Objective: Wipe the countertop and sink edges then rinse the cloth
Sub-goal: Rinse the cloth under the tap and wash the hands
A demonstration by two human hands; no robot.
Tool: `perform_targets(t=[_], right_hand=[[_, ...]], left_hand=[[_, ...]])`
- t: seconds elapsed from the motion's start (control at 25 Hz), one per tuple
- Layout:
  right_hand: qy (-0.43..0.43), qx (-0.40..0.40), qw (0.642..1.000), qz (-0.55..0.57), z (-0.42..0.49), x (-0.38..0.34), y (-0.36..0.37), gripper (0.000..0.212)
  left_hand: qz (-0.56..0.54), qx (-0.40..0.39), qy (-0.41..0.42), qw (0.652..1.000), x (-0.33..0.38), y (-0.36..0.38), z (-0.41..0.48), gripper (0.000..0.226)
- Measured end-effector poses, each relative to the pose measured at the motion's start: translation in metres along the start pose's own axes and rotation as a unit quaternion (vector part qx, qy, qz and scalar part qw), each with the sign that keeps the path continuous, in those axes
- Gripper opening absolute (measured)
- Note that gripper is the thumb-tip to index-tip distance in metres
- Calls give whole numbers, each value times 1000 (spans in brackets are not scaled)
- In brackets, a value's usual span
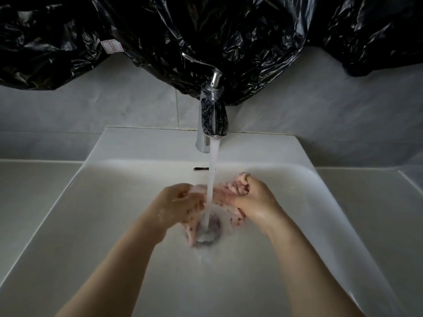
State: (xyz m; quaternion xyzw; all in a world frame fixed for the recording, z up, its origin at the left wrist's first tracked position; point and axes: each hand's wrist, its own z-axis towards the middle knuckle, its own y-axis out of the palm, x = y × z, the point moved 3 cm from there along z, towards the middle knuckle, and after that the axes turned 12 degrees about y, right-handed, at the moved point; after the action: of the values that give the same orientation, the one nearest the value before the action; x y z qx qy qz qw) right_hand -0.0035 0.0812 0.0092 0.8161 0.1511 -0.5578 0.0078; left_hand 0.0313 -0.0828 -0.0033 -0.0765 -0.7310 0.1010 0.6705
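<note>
A pale pink patterned cloth is stretched between both hands inside the white sink. Water runs from the chrome faucet in a steady stream onto the cloth's middle and down to the drain. My left hand grips the cloth's left part, which hangs toward the drain. My right hand is closed on the bunched right end. Both hands are wet.
Flat white countertop lies on either side of the basin. Grey tiles form the back wall. Crumpled black plastic sheeting hangs above the faucet, with its lever raised in front of it.
</note>
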Motion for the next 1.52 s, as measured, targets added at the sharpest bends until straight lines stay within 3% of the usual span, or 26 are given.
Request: perform_targets(t=[0.08,0.12,0.2,0.28,0.36,0.4,0.44,0.52,0.64,0.72,0.8,0.84,0.96,1.0,1.04,1.08,1.12,1.16,1.2,1.24,1.28,1.32,1.36,1.4,1.48,1.52], right_hand=[[-40,105,989,-94,-4,-10,-1,11],[-77,112,985,-105,-7,-16,2,9],[-154,55,983,-88,-20,-24,29,15],[-175,30,972,-156,-35,-18,67,32],[-145,98,946,-273,-31,-7,82,38],[-107,161,949,-249,-22,-7,73,36],[-67,194,965,-162,-11,-5,57,35],[-7,175,984,-38,0,1,39,35],[-51,73,972,-216,-16,4,62,32],[-69,118,957,-257,-26,-3,66,38],[-39,180,959,-214,-13,-6,49,39],[-22,184,961,-203,-6,-3,41,39],[7,149,977,-153,9,11,25,24],[17,138,985,-106,11,12,20,19],[34,126,989,-68,13,14,16,20],[40,121,991,-50,11,12,14,20],[30,111,992,-56,9,7,14,18],[6,87,994,-65,5,1,17,14],[-21,50,996,-70,-3,-9,21,11],[-52,14,997,-59,-13,-18,24,8],[-77,9,997,-27,-20,-26,23,10],[-91,28,995,25,-20,-29,20,11],[-82,57,991,86,-16,-27,15,12],[-51,87,986,130,-9,-19,13,15],[70,88,984,137,-3,-1,24,32],[139,36,978,152,-4,7,34,40]], left_hand=[[-233,-50,-48,970,7,0,3,35],[-328,-60,-72,940,8,3,1,42],[-419,4,-98,903,1,11,1,41],[-410,55,-83,907,-7,22,2,27],[-454,-2,-42,890,5,37,-5,31],[-423,-5,-21,906,15,43,-11,35],[-382,-39,-66,921,16,51,-13,37],[-337,-15,-110,935,10,51,-12,43],[-359,23,-128,924,7,41,-4,40],[-344,33,-128,930,6,34,-5,39],[-399,-14,-159,903,13,40,-10,42],[-383,-27,-160,909,14,42,-10,40],[-263,19,-90,960,14,31,-2,15],[-159,56,-49,984,12,21,0,7],[16,75,3,997,10,9,-1,16],[251,57,48,965,10,4,-2,36],[428,11,69,901,9,4,-3,60],[496,-20,94,863,7,10,-4,76],[481,-50,111,868,7,17,-5,79],[386,-57,117,913,11,22,-5,69],[241,-26,104,964,17,22,-5,47],[91,26,57,994,18,18,-2,23],[-37,60,-2,998,16,13,1,11],[-131,73,-34,988,15,12,1,15],[-271,50,-9,961,26,16,-6,24],[-331,24,23,943,35,19,-11,29]])
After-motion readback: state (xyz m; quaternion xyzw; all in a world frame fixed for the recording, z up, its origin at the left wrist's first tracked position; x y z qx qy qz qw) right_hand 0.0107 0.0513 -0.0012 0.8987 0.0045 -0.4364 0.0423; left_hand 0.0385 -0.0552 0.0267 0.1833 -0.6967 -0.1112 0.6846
